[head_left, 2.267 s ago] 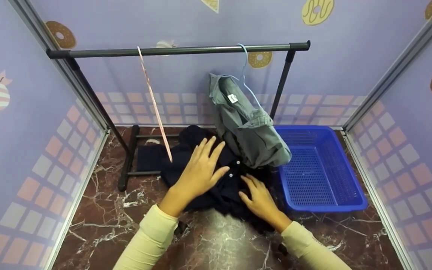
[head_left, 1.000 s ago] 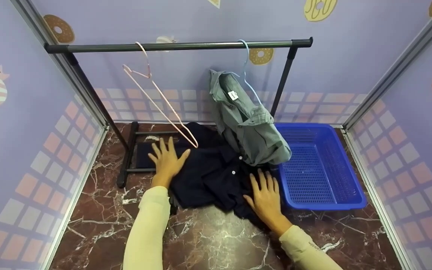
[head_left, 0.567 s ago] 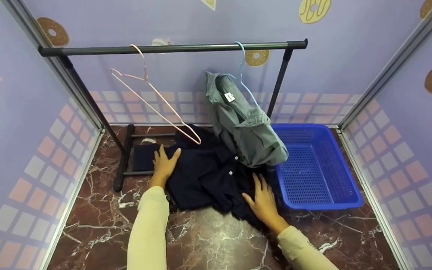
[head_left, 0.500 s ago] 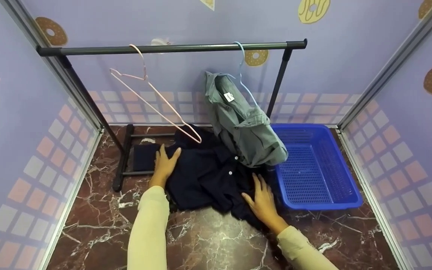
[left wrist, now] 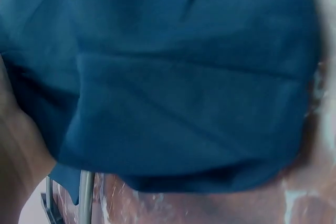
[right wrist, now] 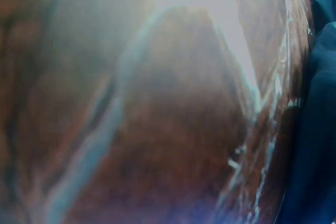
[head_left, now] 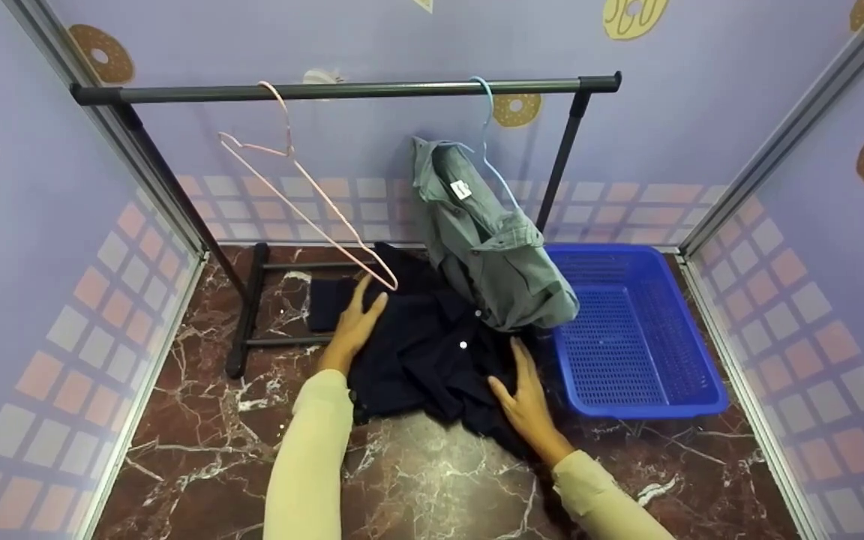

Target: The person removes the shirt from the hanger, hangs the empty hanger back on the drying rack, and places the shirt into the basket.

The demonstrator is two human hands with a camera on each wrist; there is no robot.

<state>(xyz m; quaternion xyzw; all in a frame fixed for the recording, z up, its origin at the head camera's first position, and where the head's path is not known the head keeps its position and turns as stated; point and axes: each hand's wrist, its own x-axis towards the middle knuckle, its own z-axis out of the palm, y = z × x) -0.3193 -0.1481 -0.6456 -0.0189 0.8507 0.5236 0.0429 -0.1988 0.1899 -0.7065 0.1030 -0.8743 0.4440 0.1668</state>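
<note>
A navy button-up shirt [head_left: 417, 360] lies rumpled on the floor, with white buttons showing near its middle. My left hand [head_left: 357, 322] touches its left side, thumb and fingers spread over the cloth, beside a sleeve [head_left: 327, 304] that reaches left. My right hand [head_left: 526, 397] rests along the shirt's right side, fingers fairly straight and thumb apart. In the left wrist view, shirt cloth [left wrist: 184, 108] fills most of the picture, with part of my left hand [left wrist: 21, 150] at the left edge. The right wrist view shows mostly floor, with shirt cloth [right wrist: 320, 129] at the right.
A black clothes rack [head_left: 372, 91] stands behind the shirt. From its bar hang a bare pink hanger [head_left: 308, 184] and a grey-green shirt [head_left: 477, 232] on a blue hanger [head_left: 488, 135]. A blue plastic basket [head_left: 649, 411] sits at the right. Patterned walls enclose three sides.
My left hand went from over the shirt to its left sleeve, then moved right, and the sleeve end shifted right with it. The pink hanger has turned on the bar. My right hand moved little.
</note>
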